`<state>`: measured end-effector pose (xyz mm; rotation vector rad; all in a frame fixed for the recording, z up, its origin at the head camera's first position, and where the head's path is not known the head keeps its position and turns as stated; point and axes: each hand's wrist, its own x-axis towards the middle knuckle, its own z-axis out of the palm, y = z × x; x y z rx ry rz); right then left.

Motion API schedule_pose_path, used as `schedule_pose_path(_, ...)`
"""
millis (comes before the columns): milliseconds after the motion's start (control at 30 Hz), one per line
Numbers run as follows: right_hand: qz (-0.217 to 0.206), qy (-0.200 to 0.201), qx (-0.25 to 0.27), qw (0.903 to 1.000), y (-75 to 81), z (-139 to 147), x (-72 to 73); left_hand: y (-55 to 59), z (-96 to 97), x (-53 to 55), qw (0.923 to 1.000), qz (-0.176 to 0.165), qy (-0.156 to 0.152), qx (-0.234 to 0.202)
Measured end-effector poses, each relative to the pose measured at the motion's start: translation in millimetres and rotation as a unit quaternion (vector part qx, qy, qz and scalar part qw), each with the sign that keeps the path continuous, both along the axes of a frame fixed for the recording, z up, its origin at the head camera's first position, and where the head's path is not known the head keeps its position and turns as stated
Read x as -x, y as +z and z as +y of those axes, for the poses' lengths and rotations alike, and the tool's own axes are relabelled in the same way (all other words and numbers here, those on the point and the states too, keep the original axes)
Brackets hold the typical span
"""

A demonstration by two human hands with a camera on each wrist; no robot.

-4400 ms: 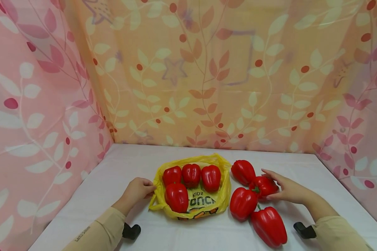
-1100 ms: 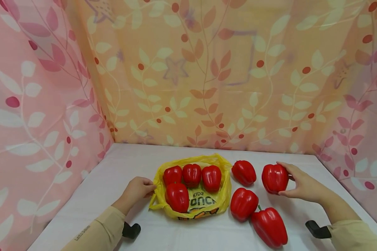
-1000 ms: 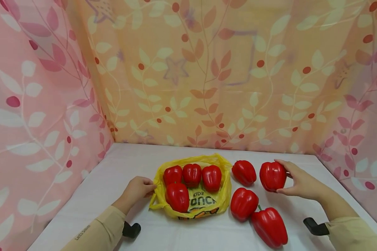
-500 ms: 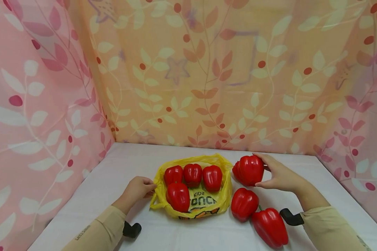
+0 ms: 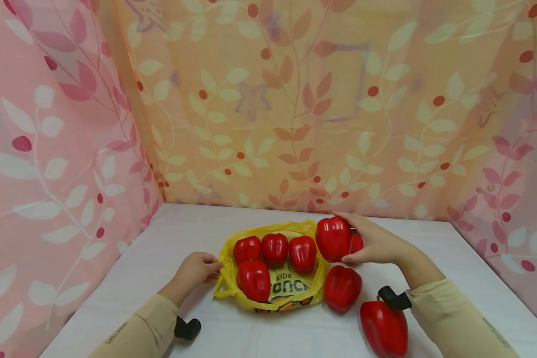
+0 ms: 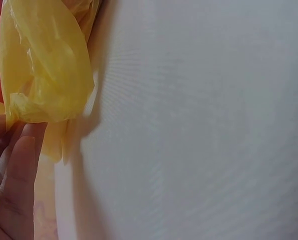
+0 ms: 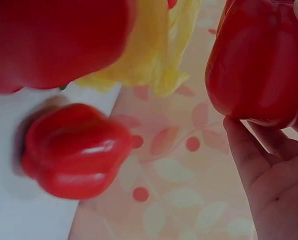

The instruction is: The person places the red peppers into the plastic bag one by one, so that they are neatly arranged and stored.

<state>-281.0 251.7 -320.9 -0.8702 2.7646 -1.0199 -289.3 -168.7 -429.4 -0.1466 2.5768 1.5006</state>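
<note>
My left hand (image 5: 197, 273) pinches the left edge of a yellow plastic bag (image 5: 268, 228), whose mouth is spread wide. The left wrist view has the thumb and fingers (image 6: 21, 175) at the thin film. Inside the bag, several red bell peppers sit over dark printed letters. My right hand (image 5: 376, 241) grips another red bell pepper (image 5: 333, 238) by its sides, raised at the bag's right rim. In the right wrist view, fingertips press that pepper's end (image 7: 259, 60). Behind the right hand, a further pepper (image 5: 356, 242) is mostly hidden.
One red bell pepper (image 5: 342, 288) lies close beside the bag's right side. Nearer the front, another pepper (image 5: 383, 328) is partly covered by the black wrist mount (image 5: 394, 298). A white cloth (image 5: 130, 278) covers the table, with patterned curtains (image 5: 295, 99) around it.
My right hand has picked a pepper out of the right-hand group and carried it left to the bag's rim. Two front peppers have shifted slightly. My left hand stays at the bag.
</note>
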Motion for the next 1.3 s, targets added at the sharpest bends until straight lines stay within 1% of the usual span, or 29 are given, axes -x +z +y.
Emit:
schedule_pose_path(100, -0.008, 0.019, 0.007, 0.9998, 3.7, -10, 0.8, -0.3, 0.0, -0.4, 1.0000, 0.001, -0.001, -0.001)
schedule_pose_path(267, 0.013, 0.043, -0.002, 0.9990, 5.4, -25, 0.8, 0.0, 0.6, -0.8, 1.0000, 0.004, -0.003, -0.004)
schedule_pose_path(333, 0.016, 0.051, -0.002, 0.9985, 4.5, -32, 0.9, 0.4, 0.9, -1.1, 1.0000, 0.004, -0.003, -0.006)
schedule_pose_path(533, -0.002, 0.068, 0.013, 0.9976, -2.9, -51, 1.8, 0.7, 1.1, -1.5, 1.0000, 0.004, -0.004, -0.005)
schedule_pose_path(667, -0.011, 0.065, 0.014, 0.9977, -9.1, -63, 1.7, 2.2, 1.2, -2.5, 1.0000, 0.002, -0.004, -0.004)
schedule_pose_path(767, -0.014, 0.055, 0.004, 0.9984, -14.1, -72, 0.5, 3.4, 1.5, -3.3, 1.0000, 0.002, -0.004, -0.003)
schedule_pose_path(967, -0.026, 0.031, -0.039, 0.9984, -26.4, -87, -1.7, 2.2, 0.9, -3.3, 1.0000, 0.001, -0.003, -0.006)
schedule_pose_path(1100, -0.030, 0.027, -0.065, 0.9970, -34.0, -92, -2.7, 2.3, 0.7, -2.9, 0.9999, -0.001, -0.001, -0.010)
schedule_pose_path(1300, -0.047, 0.029, -0.075, 0.9956, -40.4, -98, -5.3, 2.7, 0.7, -2.7, 0.9999, 0.000, -0.001, -0.010)
